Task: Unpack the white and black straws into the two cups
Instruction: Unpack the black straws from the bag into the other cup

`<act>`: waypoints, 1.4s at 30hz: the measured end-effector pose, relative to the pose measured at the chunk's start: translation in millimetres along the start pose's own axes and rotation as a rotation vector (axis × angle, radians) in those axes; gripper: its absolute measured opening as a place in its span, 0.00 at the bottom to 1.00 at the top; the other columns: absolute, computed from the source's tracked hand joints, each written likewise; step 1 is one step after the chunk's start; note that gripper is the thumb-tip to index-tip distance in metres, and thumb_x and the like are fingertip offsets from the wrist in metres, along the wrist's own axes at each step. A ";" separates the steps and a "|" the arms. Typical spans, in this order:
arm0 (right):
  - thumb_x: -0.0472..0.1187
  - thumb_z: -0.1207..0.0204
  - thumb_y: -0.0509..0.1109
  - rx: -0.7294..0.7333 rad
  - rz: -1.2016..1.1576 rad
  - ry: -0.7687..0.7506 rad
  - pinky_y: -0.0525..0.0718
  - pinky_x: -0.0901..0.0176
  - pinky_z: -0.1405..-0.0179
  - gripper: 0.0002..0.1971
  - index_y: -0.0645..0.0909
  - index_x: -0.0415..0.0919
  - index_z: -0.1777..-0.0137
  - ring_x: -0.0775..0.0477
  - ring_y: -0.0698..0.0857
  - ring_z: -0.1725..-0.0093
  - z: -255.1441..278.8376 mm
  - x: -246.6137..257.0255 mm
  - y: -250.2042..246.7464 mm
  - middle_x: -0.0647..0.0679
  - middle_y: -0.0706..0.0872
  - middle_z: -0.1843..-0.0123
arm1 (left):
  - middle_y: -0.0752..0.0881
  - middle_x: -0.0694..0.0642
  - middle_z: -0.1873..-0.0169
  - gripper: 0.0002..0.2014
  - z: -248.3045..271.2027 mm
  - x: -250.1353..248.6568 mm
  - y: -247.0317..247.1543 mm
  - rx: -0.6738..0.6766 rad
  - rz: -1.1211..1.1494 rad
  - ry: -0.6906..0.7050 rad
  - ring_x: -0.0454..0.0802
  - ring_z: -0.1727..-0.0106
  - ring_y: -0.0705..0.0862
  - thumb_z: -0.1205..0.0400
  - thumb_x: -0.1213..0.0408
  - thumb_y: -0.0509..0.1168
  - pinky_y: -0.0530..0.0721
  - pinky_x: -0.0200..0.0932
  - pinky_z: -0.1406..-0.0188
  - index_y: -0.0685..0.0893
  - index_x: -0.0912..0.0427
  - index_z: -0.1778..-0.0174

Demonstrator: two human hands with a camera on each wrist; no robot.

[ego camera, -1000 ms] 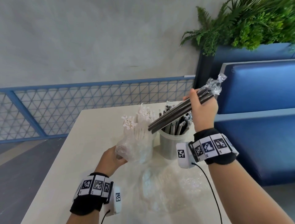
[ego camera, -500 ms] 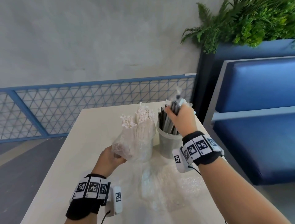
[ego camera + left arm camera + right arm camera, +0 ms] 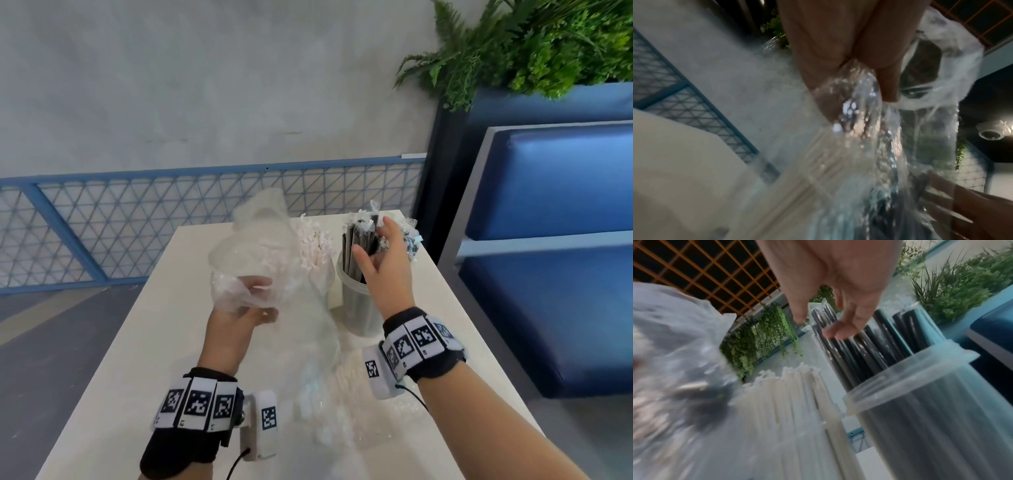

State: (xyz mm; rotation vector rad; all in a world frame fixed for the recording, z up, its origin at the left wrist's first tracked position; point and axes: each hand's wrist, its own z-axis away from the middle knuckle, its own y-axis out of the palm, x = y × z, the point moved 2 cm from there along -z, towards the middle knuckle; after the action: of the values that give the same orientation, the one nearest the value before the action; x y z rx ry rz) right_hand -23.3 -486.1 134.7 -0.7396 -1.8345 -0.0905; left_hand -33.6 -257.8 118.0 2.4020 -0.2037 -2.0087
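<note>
White straws (image 3: 315,244) stand in a clear cup (image 3: 323,286) at the back of the table; they also fill the middle of the right wrist view (image 3: 797,395). Just to the left of them, my left hand (image 3: 263,298) grips a raised clear plastic bag (image 3: 251,246), and the left wrist view shows the fingers (image 3: 888,84) pinching the film (image 3: 857,104). Black straws (image 3: 356,245) in clear sleeves stand in the right cup (image 3: 359,305). My right hand (image 3: 373,240) is spread open against their tops, fingertips (image 3: 838,331) touching the black straws (image 3: 857,352) in their cup (image 3: 925,410).
Crumpled clear wrapping (image 3: 337,404) lies on the white table (image 3: 137,342) in front of the cups. A blue bench (image 3: 548,274) runs close along the table's right edge, with a planter (image 3: 548,44) behind it. A blue mesh railing (image 3: 102,222) stands beyond the far edge.
My right hand brought the bundle of black straws down into the right cup and opened. My left hand lifted the plastic bag up from beside the white straws.
</note>
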 end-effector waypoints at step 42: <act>0.67 0.28 0.55 0.672 0.952 -0.011 0.40 0.33 0.23 0.38 0.44 0.60 0.21 0.41 0.49 0.16 88.8 -130.9 -108.1 0.48 0.48 0.15 | 0.71 0.56 0.67 0.07 73.9 116.8 124.3 -0.041 -0.472 -0.341 0.52 0.77 0.69 0.15 0.69 0.52 0.75 0.46 0.74 0.57 0.61 0.54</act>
State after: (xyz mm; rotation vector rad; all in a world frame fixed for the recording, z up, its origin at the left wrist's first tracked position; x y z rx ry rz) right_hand -126.9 -594.9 16.0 -1.0212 -1.2241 1.0844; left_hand -98.0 -387.0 1.0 2.2178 0.4451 -2.5747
